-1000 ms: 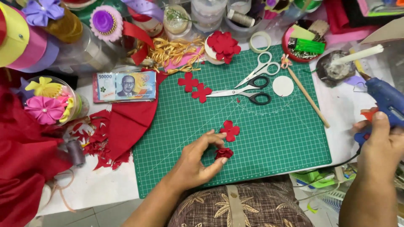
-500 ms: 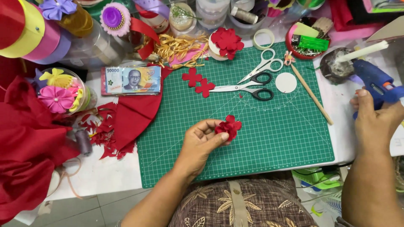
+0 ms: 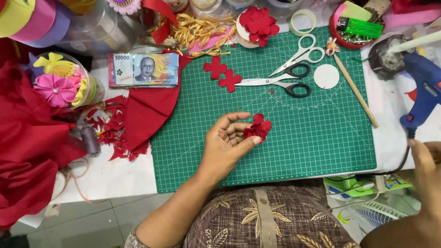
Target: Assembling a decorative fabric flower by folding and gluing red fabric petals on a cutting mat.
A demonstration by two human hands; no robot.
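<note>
My left hand point(image 3: 226, 146) lies palm up over the green cutting mat point(image 3: 321, 138), fingers curled loosely, and its fingertips pinch a small red fabric flower point(image 3: 258, 129) made of folded petals; the flower sits just above the mat, near its middle and a little toward me. My right hand point(image 3: 425, 170) is at the right edge of the view, off the mat, and only part of it shows; it is right under the handle of the blue glue gun point(image 3: 425, 89), which tilts up over the white table, its cord trailing down past my fingers. I cannot tell whether that hand actually grips the handle or only touches it. Further up the mat, two flat red flower-shaped cutouts point(image 3: 222, 73) lie touching each other, and beside them to the right rest two pairs of scissors, a black-handled pair point(image 3: 280, 82) and a white-handled pair point(image 3: 301, 53), crossing at the blades. A white paper circle point(image 3: 326, 76) lies just right of the scissors, with a thin wooden stick point(image 3: 356, 91) slanting along the mat's right side. At the mat's top edge a stack of red petals point(image 3: 258, 20) sits on a small round container. Left of the mat lie a banknote point(image 3: 143, 70), a folded piece of red cloth point(image 3: 147, 110) with red scraps around it, and a clear cup of pink and yellow fabric flowers point(image 3: 59, 85).
</note>
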